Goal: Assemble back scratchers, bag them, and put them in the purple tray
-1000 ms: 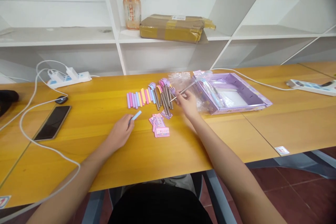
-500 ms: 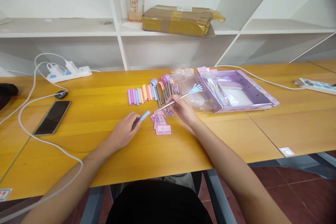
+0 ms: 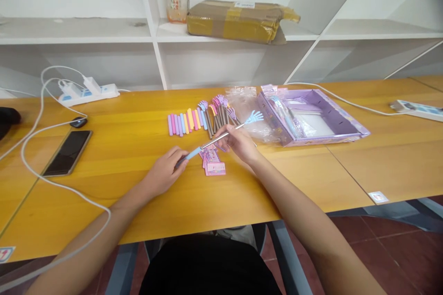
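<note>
My left hand point(image 3: 168, 169) is closed around a light blue handle sleeve point(image 3: 194, 152). In my right hand point(image 3: 240, 143) is a back scratcher point(image 3: 254, 117) with a blue hand-shaped head and a silver rod, pinched by the rod. The rod's lower end meets the sleeve's open end; whether it is inside I cannot tell. Beyond my hands lies a row of coloured sleeves point(image 3: 187, 121) in purple, pink, blue and yellow. Several more back scratchers point(image 3: 219, 113) with grey rods are bunched beside them. Small pink cards point(image 3: 215, 168) lie under the rod.
A purple box point(image 3: 346, 122) with wrapped items stands at the right, with clear plastic bags point(image 3: 242, 101) beside it. To the left are a phone point(image 3: 68, 152), a power strip point(image 3: 90, 94) and a white cable point(image 3: 69, 186) crossing over my left forearm. White shelves rise behind.
My right hand has brought the back scratcher slightly down and left, so its rod end now meets the blue sleeve. The gap between them has closed. My left hand stays nearly still.
</note>
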Tool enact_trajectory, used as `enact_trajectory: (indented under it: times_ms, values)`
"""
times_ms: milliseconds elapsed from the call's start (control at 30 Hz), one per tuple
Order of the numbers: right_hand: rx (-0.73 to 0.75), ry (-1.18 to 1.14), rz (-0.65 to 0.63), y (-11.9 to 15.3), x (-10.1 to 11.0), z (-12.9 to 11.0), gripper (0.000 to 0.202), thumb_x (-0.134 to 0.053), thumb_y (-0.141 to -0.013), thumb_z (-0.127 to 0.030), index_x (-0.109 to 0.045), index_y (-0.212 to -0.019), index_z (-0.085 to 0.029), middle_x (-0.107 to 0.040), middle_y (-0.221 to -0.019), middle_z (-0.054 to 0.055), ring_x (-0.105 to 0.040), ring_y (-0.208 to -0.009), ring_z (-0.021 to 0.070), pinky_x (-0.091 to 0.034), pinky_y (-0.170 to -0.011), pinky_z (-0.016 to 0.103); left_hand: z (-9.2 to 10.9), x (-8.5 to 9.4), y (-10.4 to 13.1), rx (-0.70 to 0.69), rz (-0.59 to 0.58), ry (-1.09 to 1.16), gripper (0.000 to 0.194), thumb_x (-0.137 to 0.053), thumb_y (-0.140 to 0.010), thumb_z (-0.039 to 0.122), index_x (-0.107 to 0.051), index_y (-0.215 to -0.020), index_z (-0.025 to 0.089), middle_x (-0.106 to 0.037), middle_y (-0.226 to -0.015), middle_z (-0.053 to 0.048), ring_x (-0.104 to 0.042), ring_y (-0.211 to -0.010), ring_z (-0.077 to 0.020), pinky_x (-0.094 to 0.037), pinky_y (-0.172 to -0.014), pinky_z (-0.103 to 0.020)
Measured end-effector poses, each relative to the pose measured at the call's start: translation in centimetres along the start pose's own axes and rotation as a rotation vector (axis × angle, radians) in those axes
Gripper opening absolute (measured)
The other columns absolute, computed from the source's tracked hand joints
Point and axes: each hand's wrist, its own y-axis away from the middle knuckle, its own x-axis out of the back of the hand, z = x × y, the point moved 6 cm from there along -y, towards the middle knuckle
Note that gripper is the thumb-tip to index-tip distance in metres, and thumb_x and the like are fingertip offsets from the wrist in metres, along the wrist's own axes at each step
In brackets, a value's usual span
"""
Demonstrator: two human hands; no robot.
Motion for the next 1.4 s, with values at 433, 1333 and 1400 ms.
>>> enact_trajectory:
  times_ms: [433,1333,1400]
  values:
    - [0.020,0.052,-0.001,0.1,0.4,0.1,0.051,-0.068,-0.095,-0.069,-0.080,-0.090,-0.019,-0.071,-0.068,0.003,-0.051,-0.048,0.0125,-0.037,-0.049,0.029,0.2,0.1,0.4,-0.032,0.037,-0.003,0.028,-0.044,-0.112,0.039,-0.065,-0.119,0.023,-0.065,-0.109,-0.007,-0.064,-0.093,-0.0222,-0.050,-0.085,-0.036]
    - [0.011,0.069,-0.116,0.4,-0.2,1.0,0.059,-0.059,-0.101,-0.071,-0.081,-0.092,-0.017,-0.074,-0.074,0.005,-0.056,-0.053,0.0131,-0.041,-0.053,0.029,0.6,-0.5,0.6,-0.026,0.046,0.120,0.022,-0.050,-0.112,0.034,-0.068,-0.116,0.022,-0.065,-0.100,-0.003,-0.063,-0.089,-0.0188,-0.048,-0.083,-0.032]
    - [0.015,0.071,-0.140,0.4,-0.4,1.1,0.060,-0.057,-0.102,-0.071,-0.081,-0.093,-0.017,-0.073,-0.074,0.005,-0.056,-0.053,0.0127,-0.040,-0.053,0.029,0.7,-0.6,0.7,-0.020,0.045,0.122,0.022,-0.050,-0.111,0.033,-0.069,-0.115,0.022,-0.065,-0.099,-0.003,-0.062,-0.088,-0.0187,-0.048,-0.083,-0.032]
